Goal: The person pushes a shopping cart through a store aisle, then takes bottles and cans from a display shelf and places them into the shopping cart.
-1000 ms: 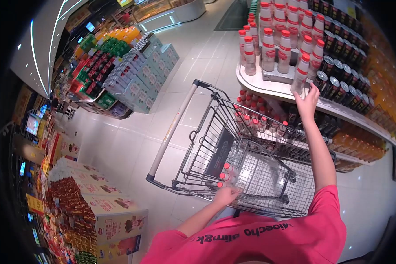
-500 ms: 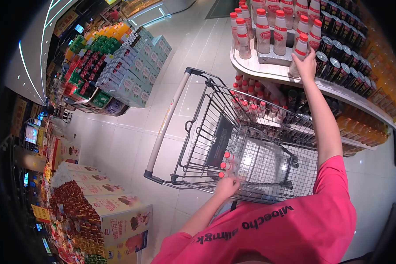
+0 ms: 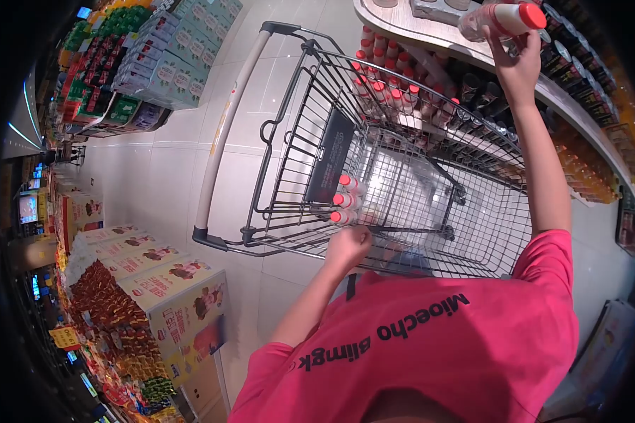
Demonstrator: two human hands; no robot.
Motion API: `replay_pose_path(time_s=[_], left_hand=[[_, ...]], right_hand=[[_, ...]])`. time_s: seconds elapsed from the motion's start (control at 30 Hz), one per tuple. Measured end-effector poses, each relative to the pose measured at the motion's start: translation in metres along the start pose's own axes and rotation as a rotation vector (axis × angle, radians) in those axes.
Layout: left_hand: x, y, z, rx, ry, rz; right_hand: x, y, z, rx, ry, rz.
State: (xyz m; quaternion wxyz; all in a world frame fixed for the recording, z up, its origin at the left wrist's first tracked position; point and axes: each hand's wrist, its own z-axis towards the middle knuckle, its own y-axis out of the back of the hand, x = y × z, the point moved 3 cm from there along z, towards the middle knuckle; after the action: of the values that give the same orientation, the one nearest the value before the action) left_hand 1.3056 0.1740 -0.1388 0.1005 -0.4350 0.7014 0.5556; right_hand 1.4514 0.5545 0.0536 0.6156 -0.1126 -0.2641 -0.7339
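My right hand (image 3: 518, 67) is wrapped round a red-capped drink bottle (image 3: 497, 20), tipped onto its side above the shelf edge. My left hand (image 3: 349, 248) is curled into a loose fist at the near side of the shopping cart (image 3: 222, 127); nothing shows in its fingers. Just beyond this hand, 3 similar bottles (image 3: 349, 199) with red caps stand close together in the cart's child-seat end. The rest of the wire basket (image 3: 483, 204) reaches out to the right.
A curved display shelf (image 3: 409, 25) borders the cart's far side, with red-capped bottles (image 3: 395, 92) below and dark cans (image 3: 578, 70) to the right. Stacked drink cartons (image 3: 183, 56) stand at upper left. Snack boxes (image 3: 169, 296) fill a stand at lower left.
My right hand has lifted the bottle off the shelf and tipped it sideways. The view has shifted, so the cart appears higher and further left. My left hand stays near the bottles in the cart.
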Motion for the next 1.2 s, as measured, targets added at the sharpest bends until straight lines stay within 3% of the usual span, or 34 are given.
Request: replay_pose_path(time_s=[0.2, 0.27, 0.33, 0.4, 0.53, 0.87, 1.2], left_hand=[[0.006, -0.004, 0.001, 0.02, -0.094, 0.005], [0.006, -0.005, 0.001, 0.016, -0.123, 0.006], [0.009, -0.007, 0.002, 0.008, -0.121, 0.038], [0.009, -0.008, 0.001, 0.019, -0.099, 0.07], [0.002, -0.005, 0.001, 0.046, -0.11, 0.141], [-0.005, -0.003, 0.001, 0.023, -0.168, 0.22], [-0.008, 0.0, 0.003, 0.016, -0.187, 0.219]], right_hand=[[0.053, -0.04, -0.083, 0.502, -0.184, 0.321], [0.055, -0.058, -0.118, 0.651, -0.058, 0.196], [0.051, -0.08, -0.16, 0.744, -0.092, 0.174], [0.041, -0.103, -0.203, 0.835, -0.32, 0.282], [0.023, -0.147, -0.268, 0.83, -0.366, 0.273], [-0.007, -0.217, -0.386, 1.108, -0.555, 0.076], [-0.007, -0.225, -0.417, 1.046, -0.525, 0.233]])
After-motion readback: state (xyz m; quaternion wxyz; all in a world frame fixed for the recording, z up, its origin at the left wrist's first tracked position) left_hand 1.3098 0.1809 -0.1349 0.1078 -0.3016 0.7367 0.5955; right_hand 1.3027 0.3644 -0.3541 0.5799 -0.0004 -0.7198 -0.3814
